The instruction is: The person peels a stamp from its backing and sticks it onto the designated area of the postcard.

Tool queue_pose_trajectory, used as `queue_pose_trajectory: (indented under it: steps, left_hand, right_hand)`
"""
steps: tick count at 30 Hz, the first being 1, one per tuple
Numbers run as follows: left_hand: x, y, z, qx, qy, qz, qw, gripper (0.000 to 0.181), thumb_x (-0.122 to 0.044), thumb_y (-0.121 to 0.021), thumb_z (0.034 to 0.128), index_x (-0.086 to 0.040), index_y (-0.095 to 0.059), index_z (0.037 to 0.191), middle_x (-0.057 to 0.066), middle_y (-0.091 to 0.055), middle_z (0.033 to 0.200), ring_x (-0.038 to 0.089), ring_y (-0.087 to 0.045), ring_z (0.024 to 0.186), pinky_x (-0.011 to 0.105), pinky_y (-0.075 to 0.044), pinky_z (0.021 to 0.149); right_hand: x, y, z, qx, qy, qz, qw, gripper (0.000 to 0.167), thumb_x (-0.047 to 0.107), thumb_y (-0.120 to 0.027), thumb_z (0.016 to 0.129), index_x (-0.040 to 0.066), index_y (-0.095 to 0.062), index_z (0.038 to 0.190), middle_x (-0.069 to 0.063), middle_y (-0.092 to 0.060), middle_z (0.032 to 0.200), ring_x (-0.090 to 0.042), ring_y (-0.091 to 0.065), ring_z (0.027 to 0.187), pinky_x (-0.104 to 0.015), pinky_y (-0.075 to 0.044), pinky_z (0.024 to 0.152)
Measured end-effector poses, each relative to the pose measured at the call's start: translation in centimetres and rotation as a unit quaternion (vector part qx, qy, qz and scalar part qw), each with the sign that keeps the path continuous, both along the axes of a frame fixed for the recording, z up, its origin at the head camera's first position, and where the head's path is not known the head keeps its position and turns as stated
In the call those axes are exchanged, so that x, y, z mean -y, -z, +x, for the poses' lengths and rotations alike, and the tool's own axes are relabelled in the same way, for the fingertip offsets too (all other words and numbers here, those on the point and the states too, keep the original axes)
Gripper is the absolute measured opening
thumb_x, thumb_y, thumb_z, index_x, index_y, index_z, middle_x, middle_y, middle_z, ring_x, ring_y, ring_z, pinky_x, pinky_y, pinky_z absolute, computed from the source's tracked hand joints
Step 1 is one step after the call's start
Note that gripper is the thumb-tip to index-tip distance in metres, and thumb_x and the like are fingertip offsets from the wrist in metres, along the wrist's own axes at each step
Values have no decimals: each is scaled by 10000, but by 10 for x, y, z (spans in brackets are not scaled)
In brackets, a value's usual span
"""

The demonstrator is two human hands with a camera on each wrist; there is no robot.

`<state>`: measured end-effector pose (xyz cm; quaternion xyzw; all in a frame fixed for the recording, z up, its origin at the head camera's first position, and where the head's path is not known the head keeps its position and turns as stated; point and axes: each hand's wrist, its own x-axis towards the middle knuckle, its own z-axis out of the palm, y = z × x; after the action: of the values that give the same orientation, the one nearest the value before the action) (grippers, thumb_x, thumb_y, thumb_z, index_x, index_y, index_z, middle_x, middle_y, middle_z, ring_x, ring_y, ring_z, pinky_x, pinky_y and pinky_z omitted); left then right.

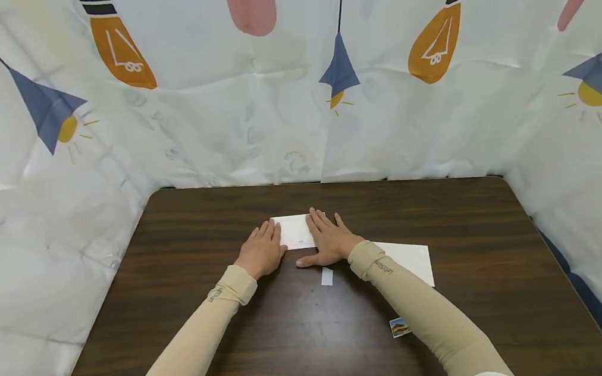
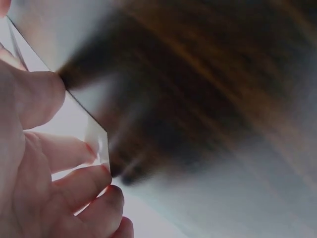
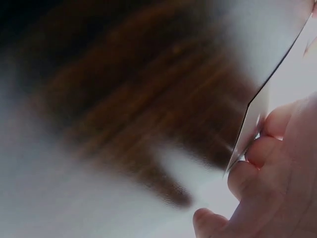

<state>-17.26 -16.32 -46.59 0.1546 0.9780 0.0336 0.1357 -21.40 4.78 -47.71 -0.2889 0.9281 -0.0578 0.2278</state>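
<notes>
White paper [image 1: 294, 231] lies toward twelve o'clock on our brown table [image 1: 294, 356]; at its eight our left hand [image 1: 261, 251] touches one end, fingers straight; at four our right hand [image 1: 330, 242] rests on the other, fingers outstretched; beyond, we see a white slip [image 1: 327, 276] at five, a larger white sheet [image 1: 411, 256] at four.

My right hand [image 1: 330, 240] covers one end of the white card [image 1: 291, 233], and the faint mark [image 1: 301, 242] on it is way too tiny to read. My right sleeve [image 1: 430, 314] hides part of the bigger white sheet [image 1: 417, 261] plus some of the little picture card [image 1: 398, 327]. The tabletop [image 2: 213, 89] is pretty much mush in both wrist views, and my left hand [image 2: 42, 173] gets cropped in its own.
</notes>
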Motion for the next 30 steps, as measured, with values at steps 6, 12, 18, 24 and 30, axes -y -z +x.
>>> queue_pose_trajectory:
  steps: [6, 12, 18, 24, 30]
  left_hand:
    - [0, 0, 1, 61, -134, -47, 9999, 647, -322, -478, 1100, 76, -315, 1584, 265, -284, 1683, 391, -286, 1589, 531, -264, 1307]
    - [-2, -1, 0, 175, -169, -129, 9996, 655, -338, -457, 1106, 60, -291, 1599, 243, -259, 1700, 370, -256, 1605, 511, -234, 1323]
    - [-2, -4, 0, 240, -185, -232, 9993, 653, -329, -452, 1108, 60, -280, 1603, 242, -248, 1704, 369, -244, 1609, 512, -233, 1324]
    - [-2, -6, 0, 308, -207, -174, 9992, 650, -323, -451, 1107, 60, -279, 1603, 240, -239, 1707, 365, -231, 1614, 511, -217, 1329]
    - [-2, -6, -1, 426, -178, 6, 9989, 640, -295, -458, 1104, 73, -281, 1597, 256, -225, 1706, 382, -212, 1616, 518, -201, 1332]
  right_hand:
    - [1, -1, 2, -73, 17, 91, 9999, 1166, 836, -474, 903, 118, 28, 1673, -92, 109, 1763, -262, 4, 1658, -626, -36, 1327]
    - [-4, -3, 5, -128, 20, 87, 9999, 1138, 826, -455, 919, 107, 2, 1674, -102, 76, 1765, -256, -7, 1658, -611, -41, 1332]
    - [-12, -5, 7, -190, -10, 110, 9998, 1113, 814, -444, 933, 101, -20, 1674, -112, 58, 1765, -255, -10, 1659, -623, -41, 1328]
    - [-20, -6, 7, -159, -41, 103, 9998, 1070, 789, -430, 957, 95, -41, 1673, -112, 36, 1766, -264, -30, 1658, -628, -41, 1326]
    - [-29, -4, 9, -139, -30, -118, 9998, 1077, 779, -477, 946, 90, -77, 1672, -118, 0, 1767, -280, -59, 1656, -636, -48, 1323]
